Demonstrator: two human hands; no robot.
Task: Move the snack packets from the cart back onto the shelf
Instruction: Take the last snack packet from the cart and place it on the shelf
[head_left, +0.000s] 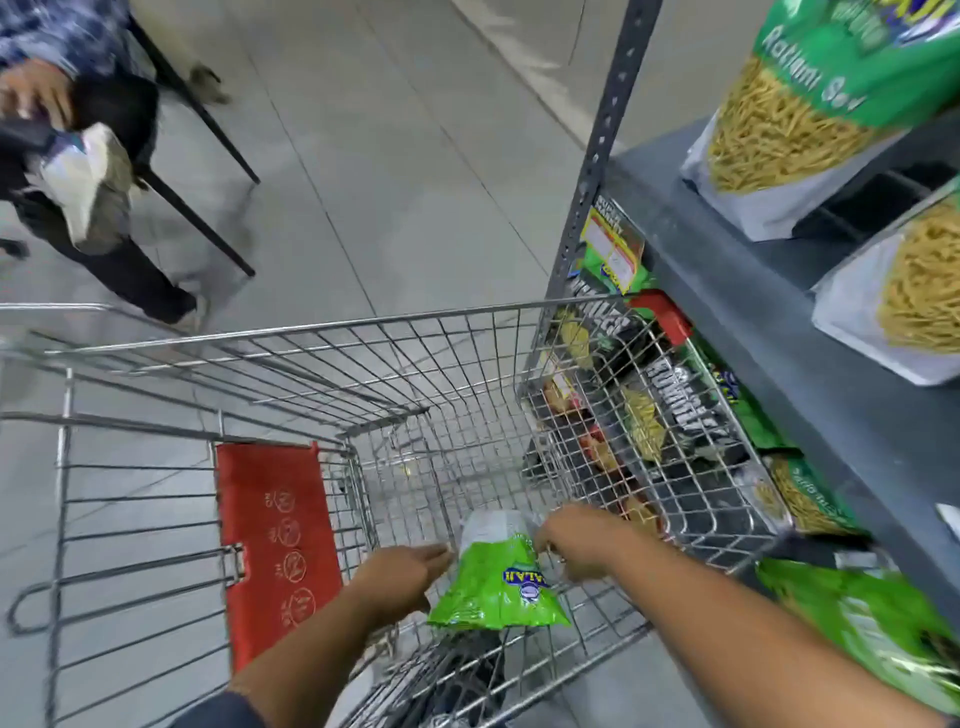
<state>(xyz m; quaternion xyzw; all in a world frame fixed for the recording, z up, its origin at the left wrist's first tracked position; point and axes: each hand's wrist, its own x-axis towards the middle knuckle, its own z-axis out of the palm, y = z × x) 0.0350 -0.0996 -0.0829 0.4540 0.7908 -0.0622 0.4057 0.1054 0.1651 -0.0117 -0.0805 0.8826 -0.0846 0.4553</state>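
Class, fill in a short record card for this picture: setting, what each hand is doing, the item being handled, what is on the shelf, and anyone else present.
setting: shop aisle, wire cart beside a grey shelf
left hand: fingers against the packet's left edge
right hand: gripping the packet's upper right edge
item: green snack packet, inside the cart
shelf: packets of yellow sticks, more packets below
other person: top left, holding something

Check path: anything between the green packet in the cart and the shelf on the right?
Yes: the cart's right wire wall stands between the green packet and the shelf. Both hands are at the packet; it must go up over the rim.
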